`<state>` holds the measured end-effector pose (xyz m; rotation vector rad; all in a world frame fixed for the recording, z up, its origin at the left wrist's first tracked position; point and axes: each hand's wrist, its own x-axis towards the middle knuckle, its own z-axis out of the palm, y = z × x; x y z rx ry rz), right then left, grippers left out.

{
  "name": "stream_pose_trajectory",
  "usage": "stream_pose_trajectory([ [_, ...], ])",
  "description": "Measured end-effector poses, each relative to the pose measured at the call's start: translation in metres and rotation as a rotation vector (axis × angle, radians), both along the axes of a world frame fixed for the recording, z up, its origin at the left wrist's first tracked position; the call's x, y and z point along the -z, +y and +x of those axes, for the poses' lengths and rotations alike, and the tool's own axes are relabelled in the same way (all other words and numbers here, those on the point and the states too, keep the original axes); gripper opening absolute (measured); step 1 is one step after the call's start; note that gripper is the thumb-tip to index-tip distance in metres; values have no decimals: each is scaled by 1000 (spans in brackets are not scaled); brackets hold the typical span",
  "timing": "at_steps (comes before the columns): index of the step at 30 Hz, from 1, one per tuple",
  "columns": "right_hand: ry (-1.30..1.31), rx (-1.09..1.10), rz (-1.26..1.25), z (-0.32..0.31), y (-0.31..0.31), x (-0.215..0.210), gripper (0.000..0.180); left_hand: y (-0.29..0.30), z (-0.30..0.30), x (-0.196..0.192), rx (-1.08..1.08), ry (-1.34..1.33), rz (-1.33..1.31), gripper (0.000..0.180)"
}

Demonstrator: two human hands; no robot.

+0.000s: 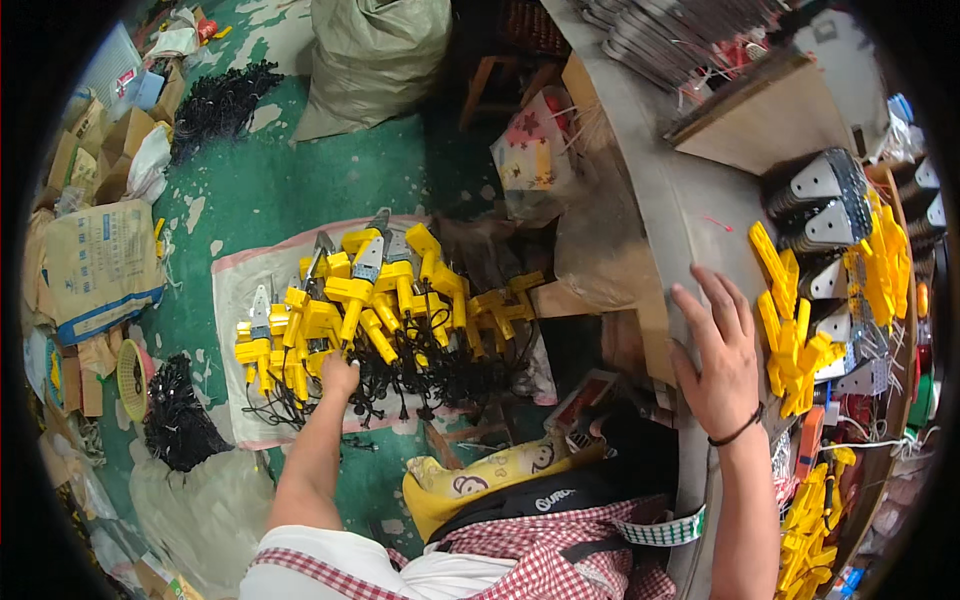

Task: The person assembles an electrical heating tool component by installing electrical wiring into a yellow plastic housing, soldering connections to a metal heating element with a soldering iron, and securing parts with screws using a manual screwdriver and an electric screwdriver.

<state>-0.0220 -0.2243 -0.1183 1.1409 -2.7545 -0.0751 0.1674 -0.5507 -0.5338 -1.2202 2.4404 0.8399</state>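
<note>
My left hand (341, 375) reaches down to the near side of a pile on the floor. Its fingers look curled around the lower end of a yellow corded tool (322, 318); part of the grip is hidden. The pile is made of several such tools with yellow plastic bodies, grey metal plate heads (369, 258) and tangled black cords (400, 385), lying on a white cloth (236, 330) with a pink edge. Over the grey workbench at the right, my right hand (718, 350) is open, fingers spread and holding nothing. Yellow plastic handle parts (795, 365) lie just right of it.
The grey workbench (665, 190) curves along my right, with metal plates (818, 182) and a wooden board (765, 120) on it. A large woven sack (375, 65) stands at the far side. Black cord bundles (180, 420), cartons and a yellow basket (133, 380) line the left.
</note>
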Motion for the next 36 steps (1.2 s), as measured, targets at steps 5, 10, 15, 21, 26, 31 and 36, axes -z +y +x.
stream_pose_trajectory([
  [5,-69,63,139,-26,1,23,65,-11,11,44,-110,34,-21,69],
  [10,0,78,170,-26,0,24,70,-8,-13,55,-257,7,180,76],
  [15,15,90,201,-27,0,28,68,-28,-58,4,-770,419,875,28],
  [21,66,110,253,-26,8,26,69,-51,-7,-67,-857,514,704,31],
  [26,57,79,233,-26,4,28,69,-90,90,-19,-630,452,101,42],
  [31,56,92,262,-26,6,26,69,-123,123,15,-443,156,-33,39],
  [36,42,119,314,-26,7,23,66,-98,106,29,-254,-460,7,39],
])
